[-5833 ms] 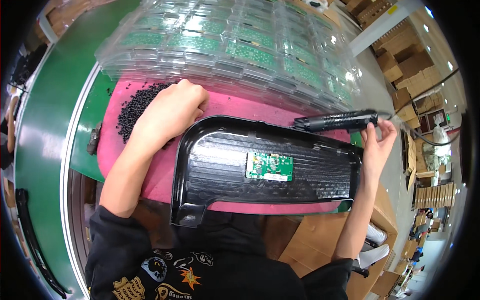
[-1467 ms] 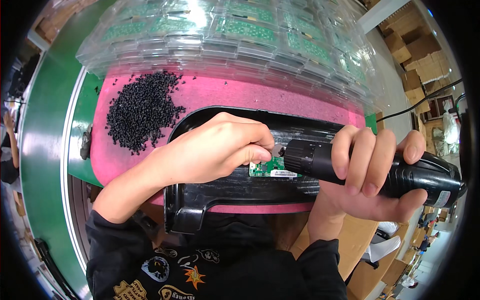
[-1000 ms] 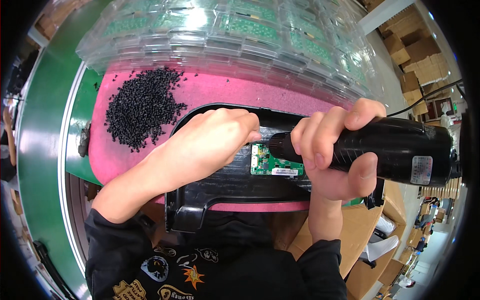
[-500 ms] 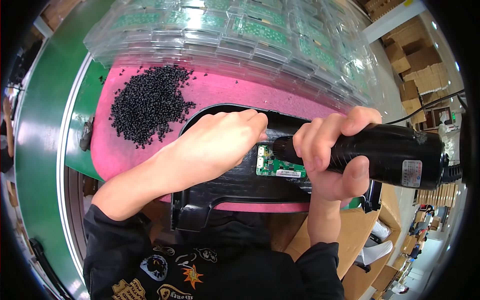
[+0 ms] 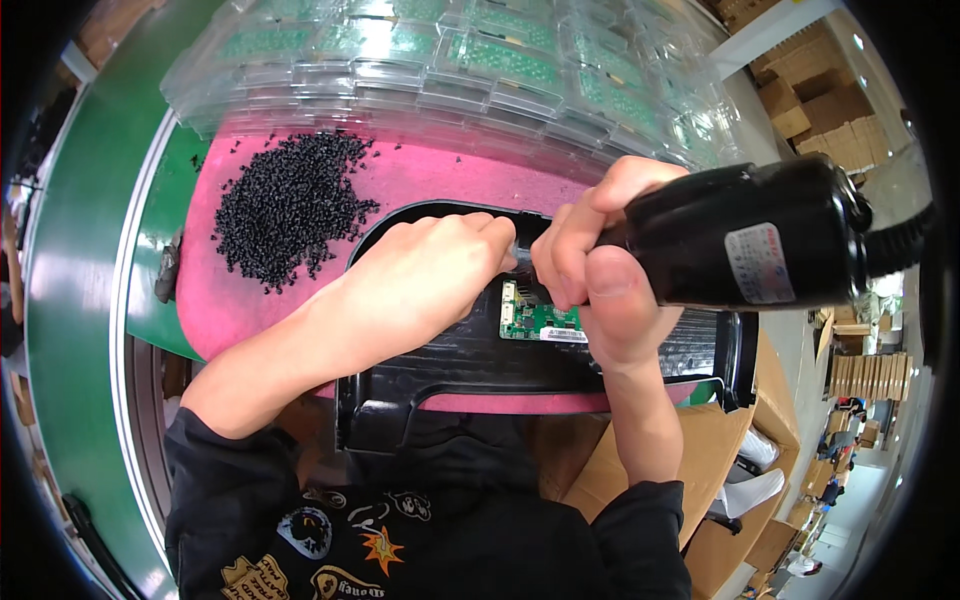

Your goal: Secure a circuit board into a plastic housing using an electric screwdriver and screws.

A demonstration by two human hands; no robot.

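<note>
A black plastic panel [image 5: 470, 375] lies on a pink foam mat [image 5: 240, 315] in front of me. A small green circuit board [image 5: 535, 322] sits in the panel's middle. My right hand [image 5: 595, 285] grips a black electric screwdriver [image 5: 745, 240], its tip pointing down toward the board's upper left corner. My left hand [image 5: 425, 275] rests on the panel, fingers curled at the screwdriver's tip; whether it holds a screw is hidden. A heap of small black screws [image 5: 290, 205] lies on the mat at the left.
Clear plastic trays [image 5: 450, 65] holding several green circuit boards are stacked along the mat's far side. A green conveyor belt [image 5: 75, 300] curves past on the left. Cardboard boxes [image 5: 720, 460] stand at lower right, and more are stacked at far right.
My right hand has tilted the screwdriver's body up toward the camera, so it looks larger. My left hand stays on the panel by the tip. Much earlier, my left hand was at the screw heap.
</note>
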